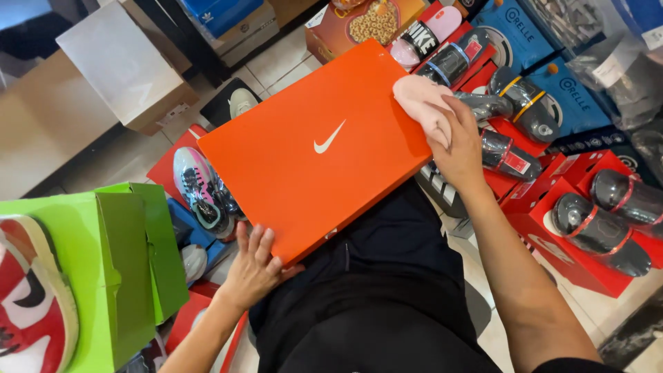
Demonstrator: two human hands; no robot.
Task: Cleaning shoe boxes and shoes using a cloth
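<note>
An orange shoebox (314,148) lies tilted across the person's lap, crowded by a green box (128,255) on its left and wrapped shoes (518,103) on its right. The left hand (254,266) steadies its near corner, fingers spread flat. The right hand (459,141) presses a pink cloth (423,103) on the far edge, fingers curled around it.

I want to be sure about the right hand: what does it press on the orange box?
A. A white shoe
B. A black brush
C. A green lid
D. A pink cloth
D: the right hand presses a crumpled pink cloth against the far corner of the orange box.
</note>
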